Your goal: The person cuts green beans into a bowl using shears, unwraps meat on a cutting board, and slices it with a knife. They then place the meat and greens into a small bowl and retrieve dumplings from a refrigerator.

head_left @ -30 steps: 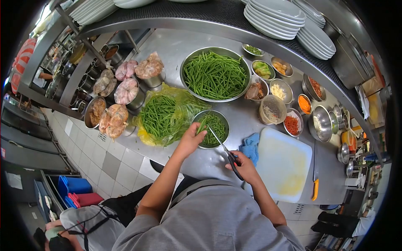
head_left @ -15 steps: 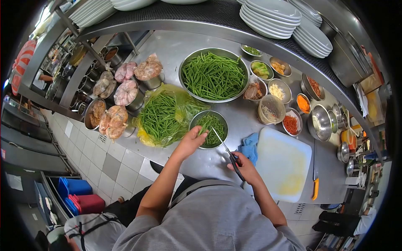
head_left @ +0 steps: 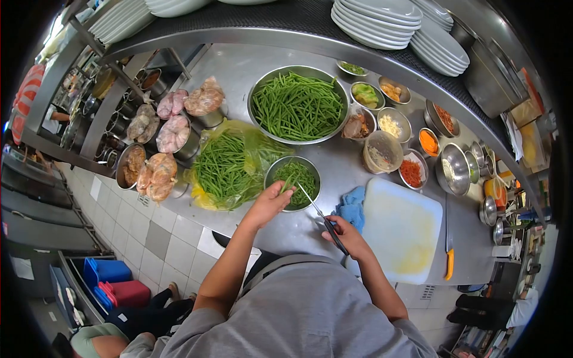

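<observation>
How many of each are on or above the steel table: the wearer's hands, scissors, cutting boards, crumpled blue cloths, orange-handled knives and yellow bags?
Left hand and right hand: 2
Scissors: 1
Cutting board: 1
Crumpled blue cloth: 1
Orange-handled knife: 1
Yellow bag: 1
Total: 7

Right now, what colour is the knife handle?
The knife handle is yellow-orange, as the head view shows.

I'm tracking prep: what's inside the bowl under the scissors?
The bowl holds cut green beans; its bottom and whatever the left hand and scissors cover are hidden.
</observation>
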Action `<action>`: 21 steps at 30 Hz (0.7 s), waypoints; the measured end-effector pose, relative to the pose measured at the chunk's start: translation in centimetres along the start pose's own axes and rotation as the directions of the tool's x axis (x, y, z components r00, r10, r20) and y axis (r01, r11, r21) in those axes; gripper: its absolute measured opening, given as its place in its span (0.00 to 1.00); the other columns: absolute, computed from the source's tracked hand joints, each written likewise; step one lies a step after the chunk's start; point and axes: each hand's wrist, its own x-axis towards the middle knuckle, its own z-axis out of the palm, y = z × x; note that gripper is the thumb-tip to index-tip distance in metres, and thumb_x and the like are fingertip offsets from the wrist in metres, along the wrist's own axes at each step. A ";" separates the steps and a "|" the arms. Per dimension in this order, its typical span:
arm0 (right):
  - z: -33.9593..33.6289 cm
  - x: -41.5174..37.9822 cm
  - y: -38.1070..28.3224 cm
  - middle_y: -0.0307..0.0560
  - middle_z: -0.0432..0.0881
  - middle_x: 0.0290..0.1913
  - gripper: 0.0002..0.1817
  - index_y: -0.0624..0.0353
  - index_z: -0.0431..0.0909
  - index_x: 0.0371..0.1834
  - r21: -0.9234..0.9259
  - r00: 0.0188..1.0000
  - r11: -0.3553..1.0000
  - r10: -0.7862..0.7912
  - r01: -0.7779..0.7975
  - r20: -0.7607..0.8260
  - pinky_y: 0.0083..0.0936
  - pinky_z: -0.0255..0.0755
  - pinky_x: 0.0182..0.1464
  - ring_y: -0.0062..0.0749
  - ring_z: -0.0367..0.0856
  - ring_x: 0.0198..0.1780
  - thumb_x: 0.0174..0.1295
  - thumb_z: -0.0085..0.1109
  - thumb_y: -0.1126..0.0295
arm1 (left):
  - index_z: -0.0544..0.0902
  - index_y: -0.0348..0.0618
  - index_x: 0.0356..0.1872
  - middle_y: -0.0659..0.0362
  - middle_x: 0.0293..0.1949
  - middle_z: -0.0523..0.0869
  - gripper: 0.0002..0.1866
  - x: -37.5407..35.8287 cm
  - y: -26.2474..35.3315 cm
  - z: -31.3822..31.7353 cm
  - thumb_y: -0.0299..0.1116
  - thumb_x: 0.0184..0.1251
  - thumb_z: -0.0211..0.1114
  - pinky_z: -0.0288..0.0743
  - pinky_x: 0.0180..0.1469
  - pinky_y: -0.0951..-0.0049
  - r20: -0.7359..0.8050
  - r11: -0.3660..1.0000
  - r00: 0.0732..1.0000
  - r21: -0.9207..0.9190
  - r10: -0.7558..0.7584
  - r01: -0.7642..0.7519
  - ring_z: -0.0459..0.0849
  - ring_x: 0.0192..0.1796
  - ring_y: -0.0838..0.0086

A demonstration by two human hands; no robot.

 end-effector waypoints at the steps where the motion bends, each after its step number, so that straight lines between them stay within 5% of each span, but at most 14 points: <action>1: -0.2 0.0 -0.2 0.30 0.77 0.32 0.34 0.60 0.74 0.69 0.000 0.998 0.998 0.056 -0.056 0.019 0.18 0.65 0.34 0.15 0.71 0.32 0.64 0.77 0.59 | 0.79 0.49 0.58 0.72 0.30 0.72 0.12 0.0 0.0 0.0 0.42 0.83 0.61 0.57 0.28 0.85 -0.002 1.000 1.000 -0.007 0.008 -0.008 0.64 0.28 0.88; 9: -0.6 -0.2 -0.3 0.31 0.79 0.35 0.34 0.59 0.75 0.68 0.098 0.990 0.985 0.143 -0.144 0.016 0.19 0.68 0.39 0.17 0.73 0.36 0.62 0.79 0.59 | 0.82 0.49 0.56 0.73 0.27 0.71 0.14 0.4 -0.5 -0.5 0.46 0.83 0.60 0.57 0.27 0.84 -0.112 0.999 0.993 -0.020 -0.037 0.035 0.63 0.25 0.88; 12: -0.6 0.0 0.6 0.29 0.74 0.32 0.34 0.58 0.71 0.71 0.028 1.000 0.999 -0.028 0.027 0.011 0.18 0.63 0.32 0.15 0.70 0.31 0.65 0.76 0.62 | 0.84 0.47 0.52 0.73 0.25 0.71 0.15 0.3 -0.4 -0.4 0.47 0.83 0.60 0.57 0.26 0.83 -0.144 0.998 0.988 -0.013 -0.055 0.054 0.63 0.24 0.88; 14: -0.6 -0.3 -0.3 0.34 0.80 0.40 0.35 0.59 0.74 0.69 0.054 1.000 0.999 0.003 -0.004 0.013 0.20 0.70 0.45 0.18 0.74 0.41 0.62 0.79 0.60 | 0.86 0.46 0.50 0.73 0.24 0.72 0.15 0.6 -0.7 -0.7 0.46 0.83 0.60 0.57 0.25 0.83 -0.121 0.998 0.991 0.030 -0.053 0.058 0.63 0.23 0.88; 21: -0.5 -0.1 -0.6 0.32 0.78 0.36 0.34 0.60 0.75 0.68 0.001 0.998 0.998 0.063 -0.063 0.016 0.20 0.69 0.40 0.18 0.73 0.37 0.62 0.78 0.60 | 0.87 0.46 0.51 0.73 0.23 0.71 0.16 0.5 -0.6 -0.6 0.46 0.83 0.60 0.56 0.25 0.82 -0.092 0.996 0.994 0.062 -0.051 0.057 0.63 0.23 0.88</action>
